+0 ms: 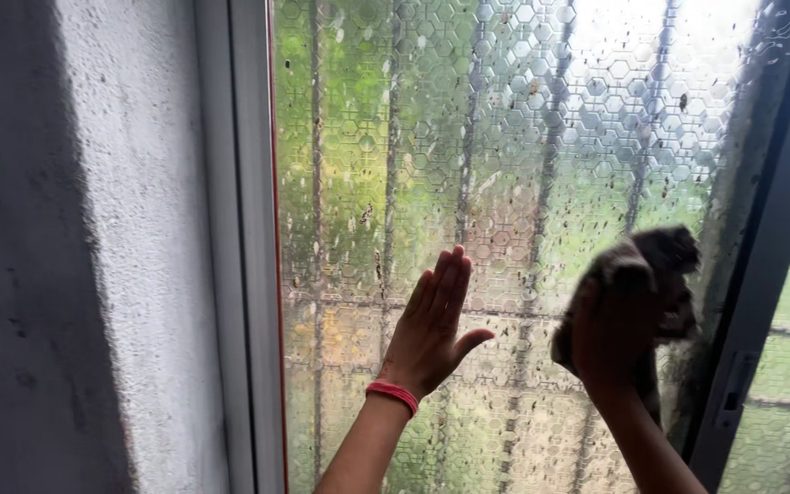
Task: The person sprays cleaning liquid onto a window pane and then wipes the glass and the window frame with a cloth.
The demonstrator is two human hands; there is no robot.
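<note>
Two hands press on the glass: one left hand (430, 331), flat and bare, and one right hand (611, 334) closed around one dark cloth (665, 261). One red band (392, 395) circles the left wrist. There is one patterned, speckled glass pane (505, 137), one dark sash frame (774, 238) and one white wall (139, 229).

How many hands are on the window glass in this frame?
2. The left hand lies flat on the patterned glass near the middle; the right hand presses a dark cloth against it near the dark frame.
</note>
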